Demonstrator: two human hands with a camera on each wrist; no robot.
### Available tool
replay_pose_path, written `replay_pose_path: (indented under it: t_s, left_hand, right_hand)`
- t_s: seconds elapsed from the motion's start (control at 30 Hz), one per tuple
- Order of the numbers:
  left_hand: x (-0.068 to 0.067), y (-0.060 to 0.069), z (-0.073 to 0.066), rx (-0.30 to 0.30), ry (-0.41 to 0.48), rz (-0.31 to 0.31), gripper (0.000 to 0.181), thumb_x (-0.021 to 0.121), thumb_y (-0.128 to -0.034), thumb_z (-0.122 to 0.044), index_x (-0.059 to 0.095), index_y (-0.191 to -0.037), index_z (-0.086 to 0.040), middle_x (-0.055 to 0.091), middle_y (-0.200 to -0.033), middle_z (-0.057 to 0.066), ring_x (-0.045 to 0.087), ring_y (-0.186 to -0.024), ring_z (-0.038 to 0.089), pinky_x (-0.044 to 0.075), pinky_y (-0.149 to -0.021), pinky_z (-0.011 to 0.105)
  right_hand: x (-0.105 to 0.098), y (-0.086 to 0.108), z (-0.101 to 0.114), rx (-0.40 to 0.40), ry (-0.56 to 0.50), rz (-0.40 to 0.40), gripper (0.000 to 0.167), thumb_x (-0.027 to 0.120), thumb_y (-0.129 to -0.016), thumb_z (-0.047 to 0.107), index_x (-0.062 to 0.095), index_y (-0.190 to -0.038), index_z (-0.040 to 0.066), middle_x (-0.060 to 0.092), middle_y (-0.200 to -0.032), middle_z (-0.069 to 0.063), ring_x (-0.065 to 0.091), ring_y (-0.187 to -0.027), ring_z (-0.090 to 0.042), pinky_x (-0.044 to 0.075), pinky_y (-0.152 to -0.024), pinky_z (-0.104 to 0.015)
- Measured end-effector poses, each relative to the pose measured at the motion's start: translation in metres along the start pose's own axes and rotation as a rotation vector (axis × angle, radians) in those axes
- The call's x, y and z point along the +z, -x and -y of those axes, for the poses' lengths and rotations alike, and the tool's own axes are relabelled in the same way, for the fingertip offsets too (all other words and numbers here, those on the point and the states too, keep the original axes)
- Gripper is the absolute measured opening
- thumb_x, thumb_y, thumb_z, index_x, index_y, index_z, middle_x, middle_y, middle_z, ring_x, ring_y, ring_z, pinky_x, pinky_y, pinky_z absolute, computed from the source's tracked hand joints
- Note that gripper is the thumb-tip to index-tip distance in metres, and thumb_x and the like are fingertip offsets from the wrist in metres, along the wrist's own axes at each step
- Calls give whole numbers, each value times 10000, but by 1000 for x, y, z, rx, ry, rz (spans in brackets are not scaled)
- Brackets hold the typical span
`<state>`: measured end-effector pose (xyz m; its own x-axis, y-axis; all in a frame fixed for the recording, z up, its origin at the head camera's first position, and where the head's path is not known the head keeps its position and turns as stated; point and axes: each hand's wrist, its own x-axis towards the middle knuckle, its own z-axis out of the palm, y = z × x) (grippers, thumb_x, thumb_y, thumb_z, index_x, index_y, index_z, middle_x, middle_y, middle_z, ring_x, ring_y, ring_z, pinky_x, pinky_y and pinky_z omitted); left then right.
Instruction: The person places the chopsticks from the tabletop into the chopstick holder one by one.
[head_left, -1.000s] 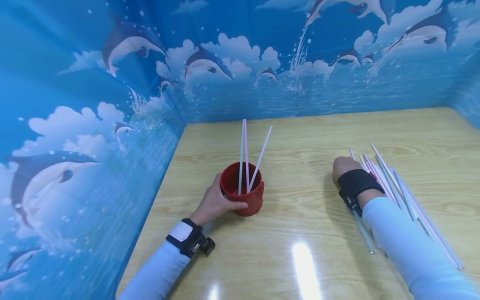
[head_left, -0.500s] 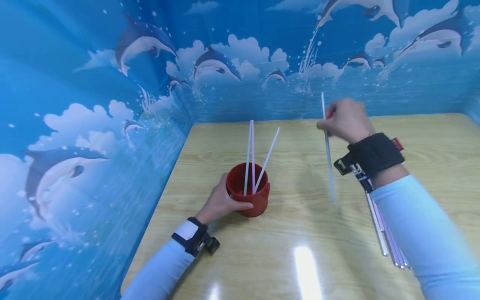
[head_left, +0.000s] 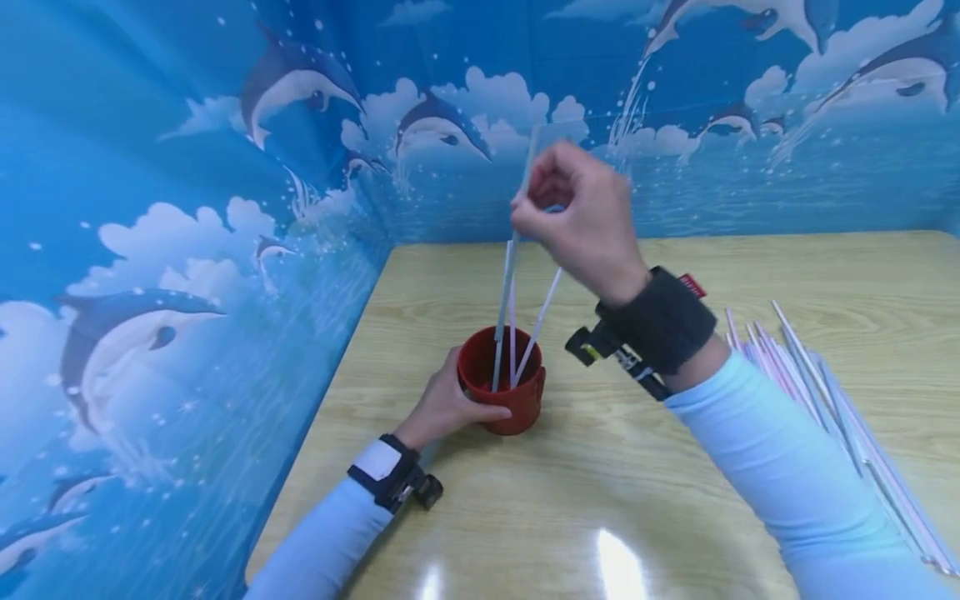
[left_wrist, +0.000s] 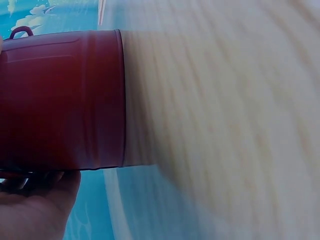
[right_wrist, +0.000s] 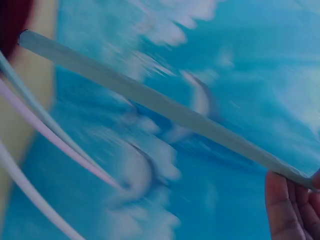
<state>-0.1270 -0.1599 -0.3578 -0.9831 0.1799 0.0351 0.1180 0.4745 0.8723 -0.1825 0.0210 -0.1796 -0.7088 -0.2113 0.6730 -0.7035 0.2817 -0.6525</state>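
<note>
My left hand (head_left: 446, 404) grips a red cup (head_left: 523, 415) from its left side, thumb across the front; in the left wrist view the cup's ribbed wall (left_wrist: 60, 100) fills the left. Several thin pastel straws lean inside the cup, among them a pale pink one (head_left: 542, 312). Over the cup, my right hand (head_left: 588, 217) pinches a pale blue-grey straw (head_left: 506, 283) between thumb and fingers. Its lower end is at the cup's mouth in the head view. In the right wrist view, fingers (right_wrist: 282, 200) hold this straw's (right_wrist: 150, 100) end, with the other straws alongside.
A loose bundle of pink, white and blue straws (head_left: 802, 375) lies on the wood-grain table (head_left: 600, 475) at the right, partly behind my right sleeve. Dolphin-printed blue sheets (head_left: 187, 250) stand along the table's left and far sides.
My right hand has lifted a straw from the bundle and carried it left and up to above the cup. The left hand keeps its hold on the cup.
</note>
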Motion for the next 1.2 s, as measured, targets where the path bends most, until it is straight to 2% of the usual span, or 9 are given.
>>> replay_pose_path:
  t_s: [0.1,0.27,0.57,0.77,0.87,0.97,1.1,1.17,1.2]
  left_hand:
    - [2,-1,-1,-3,-9,10,921,771,-550,-255,215,-1285,-216,377,-1259,-35,386,-1147,144,375,-936,359]
    - [6,-2,0,3,-4,4,917,775,-542,-278,227,-1276,-229,391,-1240,-37,402,-1128,140,383,-928,359]
    - [8,-11,25,47,-35,-7,940,742,-498,-471,187,-1250,-369,356,-1234,-141,382,-1120,66,408,-897,328]
    - [3,-6,11,28,-5,-12,938,773,-511,-368,214,-1261,-303,369,-1240,-100,381,-1131,95,396,-916,344]
    - [1,-1,2,30,4,-15,924,778,-535,-283,226,-1276,-242,379,-1252,-48,385,-1140,128,387,-926,360]
    - [0,3,-2,29,-2,-19,919,774,-544,-246,230,-1284,-204,383,-1260,-23,390,-1144,143,382,-931,363]
    - [0,5,-2,29,6,-18,922,774,-545,-243,229,-1287,-198,377,-1263,-25,382,-1151,146,386,-926,371]
    - [0,2,3,33,8,-16,930,774,-538,-287,223,-1285,-237,371,-1260,-58,373,-1151,124,393,-919,361]
    - [0,0,7,31,8,-14,936,774,-530,-318,217,-1281,-266,367,-1259,-80,369,-1151,109,398,-915,354]
  right_hand:
    - [21,14,-18,9,46,101,89,555,-739,91,511,-807,51,611,-716,-33,561,-646,-69,471,-625,-205]
    - [39,29,-39,75,46,184,86,531,-735,106,506,-812,78,599,-696,-10,555,-642,-77,445,-615,-222]
    - [55,49,-58,218,77,259,106,554,-712,97,502,-805,93,600,-752,-20,573,-671,-97,478,-548,-211]
    - [56,51,-63,288,99,280,147,533,-761,99,511,-899,52,601,-838,-66,591,-757,-149,502,-636,-230]
    - [50,50,-59,288,132,247,249,501,-797,105,506,-1036,33,607,-941,-96,599,-832,-173,503,-704,-236]
    - [40,49,-53,188,165,140,314,487,-811,93,498,-1117,19,603,-1016,-115,606,-862,-179,500,-732,-218]
    - [13,46,-52,27,193,-53,241,505,-801,47,546,-1034,-1,627,-941,-131,623,-792,-175,504,-682,-173]
    - [-9,46,-59,26,272,-102,182,506,-800,56,557,-963,-8,637,-855,-129,624,-717,-171,512,-630,-187]
    - [-22,48,-65,63,330,-94,158,497,-803,63,557,-928,-13,634,-816,-134,615,-681,-183,513,-603,-218]
